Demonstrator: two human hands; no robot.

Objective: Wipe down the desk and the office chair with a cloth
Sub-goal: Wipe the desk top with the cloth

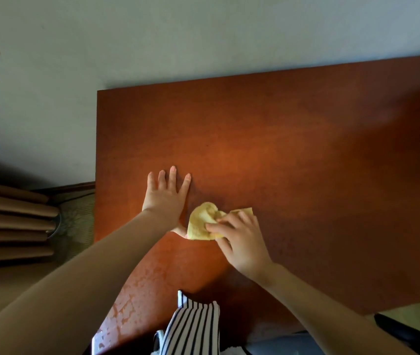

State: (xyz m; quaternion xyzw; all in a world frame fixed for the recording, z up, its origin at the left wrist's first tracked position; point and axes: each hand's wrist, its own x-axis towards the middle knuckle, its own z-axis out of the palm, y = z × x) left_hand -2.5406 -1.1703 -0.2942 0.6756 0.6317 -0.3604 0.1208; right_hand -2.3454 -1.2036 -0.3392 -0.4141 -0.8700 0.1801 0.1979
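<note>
A reddish-brown wooden desk [293, 149] fills the middle and right of the view. A crumpled yellow cloth [201, 221] lies on it near the front centre. My right hand [239, 239] grips the cloth's right side, fingers curled over it. My left hand [165, 198] rests flat on the desk just left of the cloth, fingers spread and straight, its thumb touching the cloth's left edge. A dark part of the office chair [408, 331] shows at the bottom right, mostly out of view.
A pale wall [152, 42] runs behind the desk. Brown pleated curtains [11, 221] hang at the left, over a strip of carpet [78, 221]. The desk's front left surface [127, 303] is worn and flaky. My striped clothing [193, 326] is at the desk's front edge.
</note>
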